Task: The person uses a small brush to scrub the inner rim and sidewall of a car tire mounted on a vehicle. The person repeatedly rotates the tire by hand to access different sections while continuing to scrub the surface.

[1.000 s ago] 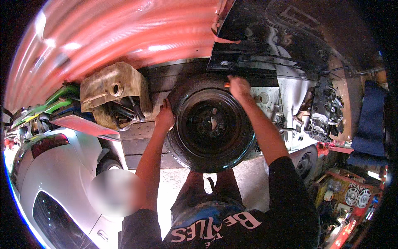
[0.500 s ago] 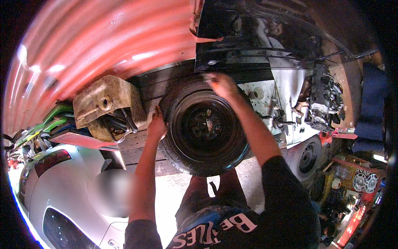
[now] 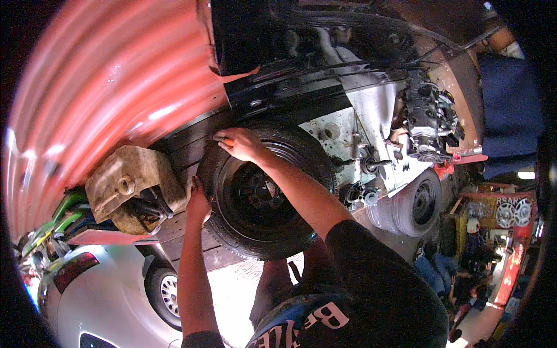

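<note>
A black wheel (image 3: 272,229) with its tyre on a dark steel rim faces up in front of me, close to my legs. My left hand (image 3: 199,204) grips the left side of the tyre, its fingers pointing away from me along the tread. Reaching across the rim, my right hand (image 3: 243,145) is at the tyre's far left edge. Its fingers are closed on a small tool with an orange handle (image 3: 227,141). The tool's tip is too small to make out. A pale patch, perhaps light through the hub, shows at the rim's centre.
Left of the wheel, a dirty tan tank (image 3: 130,185) lies on dark wooden planks (image 3: 174,232). A silver car (image 3: 104,296) stands at the lower left. Engine parts (image 3: 429,116) and two more tyres (image 3: 415,206) are on the right. Red corrugated sheeting (image 3: 116,87) rises behind.
My right hand has moved left along the far edge of the tyre with the orange-handled tool. My left hand stays at the tyre's side. The whole view has shifted and tilted.
</note>
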